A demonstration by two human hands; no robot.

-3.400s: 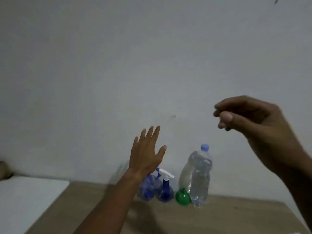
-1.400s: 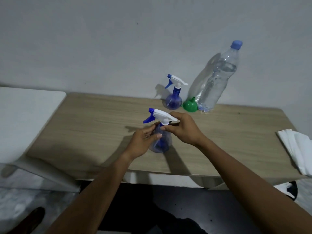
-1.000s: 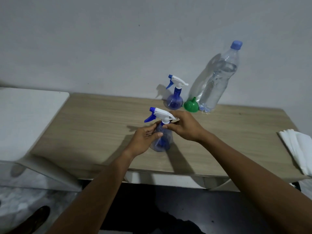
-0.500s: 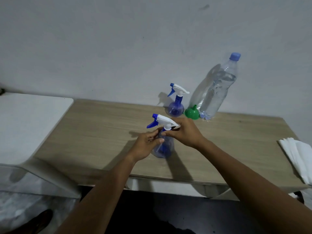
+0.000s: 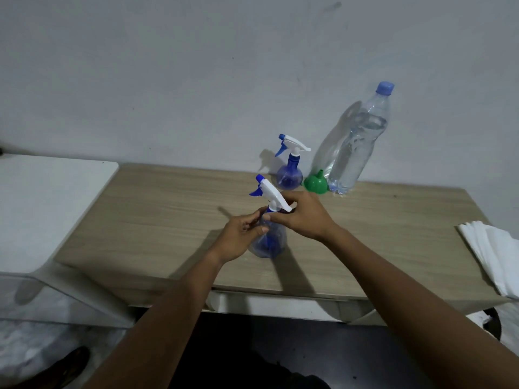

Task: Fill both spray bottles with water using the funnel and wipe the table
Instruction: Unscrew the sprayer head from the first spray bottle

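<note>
Blue see-through near sprayer (image 5: 268, 242) stands upright at centre frame, on the wooden table (image 5: 157, 209), toward its front edge. Left hand (image 5: 241, 237) curls round the body just under the neck. Right hand (image 5: 303, 217) pinches the collar below the white trigger head (image 5: 271, 196). The hands are close together, both clamped on this one sprayer. The head sits tilted, its blue nozzle pointing up-left.

Far sprayer (image 5: 289, 169) is upright at the wall, upper centre, with its head on. Green funnel (image 5: 316, 185) lies wide end down just right of it, touching or nearly touching the water bottle (image 5: 354, 147), which is capped and mostly full. White folded cloths (image 5: 494, 256) sit at the right edge, and a white surface (image 5: 42, 197) is at left.

Step, as I judge it: unscrewing the first head, very early in the task, with nothing filled. The next move calls for more twists while the left hand steadies the body, then lifting the head with its tube straight out and setting it down. After that comes fetching the funnel.

Versus 0.5 s ago: same grips, but the head now tilts steeper with the nozzle higher, which suggests it has turned. Versus 3.4 s ago: the hands were empty in the air, and both sprayers stood at the wall.
</note>
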